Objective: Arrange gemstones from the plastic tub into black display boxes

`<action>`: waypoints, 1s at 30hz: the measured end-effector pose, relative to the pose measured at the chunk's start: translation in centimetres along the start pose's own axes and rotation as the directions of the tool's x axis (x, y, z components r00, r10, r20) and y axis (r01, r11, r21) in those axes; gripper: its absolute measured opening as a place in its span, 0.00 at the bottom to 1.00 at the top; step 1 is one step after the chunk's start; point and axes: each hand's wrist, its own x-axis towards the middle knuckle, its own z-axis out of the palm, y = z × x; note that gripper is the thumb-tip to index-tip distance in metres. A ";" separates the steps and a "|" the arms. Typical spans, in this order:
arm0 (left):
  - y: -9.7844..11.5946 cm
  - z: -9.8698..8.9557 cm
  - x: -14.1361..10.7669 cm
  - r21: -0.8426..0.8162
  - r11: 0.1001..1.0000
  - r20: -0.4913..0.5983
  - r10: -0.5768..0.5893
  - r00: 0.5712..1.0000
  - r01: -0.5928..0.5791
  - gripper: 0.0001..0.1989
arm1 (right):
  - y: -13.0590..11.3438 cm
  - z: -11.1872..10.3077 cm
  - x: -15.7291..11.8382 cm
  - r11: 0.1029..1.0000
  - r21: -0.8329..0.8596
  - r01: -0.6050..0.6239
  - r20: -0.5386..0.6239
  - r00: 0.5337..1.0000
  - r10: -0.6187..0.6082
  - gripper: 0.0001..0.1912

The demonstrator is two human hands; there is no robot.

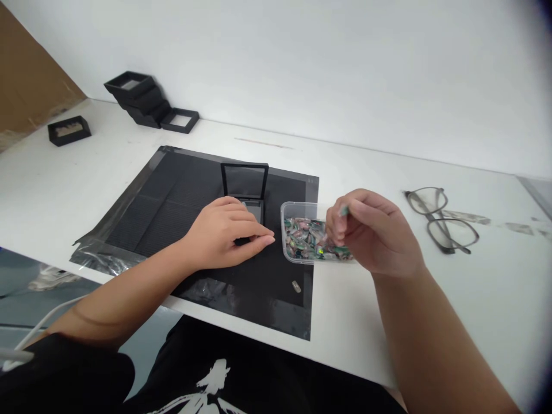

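On a black mat [181, 195] stands a small black box with its clear-windowed lid raised [245, 181]. My left hand [233, 233] rests in front of it and covers part of the box, thumb and forefinger pressed together at the tips; whatever they hold, if anything, is too small to name. A clear plastic tub [283, 233] of colourful glossy pieces [302, 237] sits to the right, over the mat's edge. Above the tub's right side, my right hand [371, 230] pinches a small greenish piece [344, 210]. One small shiny piece [296, 286] lies on the mat near the front.
Black frame-like boxes [142, 98] are stacked at the back left, with another [180, 120] beside them and one [69, 130] farther left. Eyeglasses [442, 218] lie on the white table [345, 322] at the right. A white wall rises behind.
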 end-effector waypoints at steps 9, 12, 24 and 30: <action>0.0 0.1 0.1 -0.004 0.999 -0.034 -0.050 0.998 0.050 0.07 | 0.7 0.5 0.2 0.606 -0.790 -0.093 -0.047 0.995 0.092 0.13; 0.0 0.1 0.1 -0.003 0.999 -0.018 -0.053 0.998 0.053 0.07 | 0.7 1.1 0.3 0.385 -0.920 -0.074 -0.032 0.993 0.114 0.09; 0.2 0.1 -0.1 0.043 0.998 0.128 -0.044 0.991 0.039 0.11 | 1.7 2.0 1.6 0.258 -0.962 -0.089 -0.016 0.962 0.273 0.14; 0.2 0.1 -0.1 0.053 0.997 0.130 -0.059 0.990 0.052 0.11 | 1.6 2.0 1.5 0.235 -0.968 -0.085 -0.008 0.951 0.310 0.11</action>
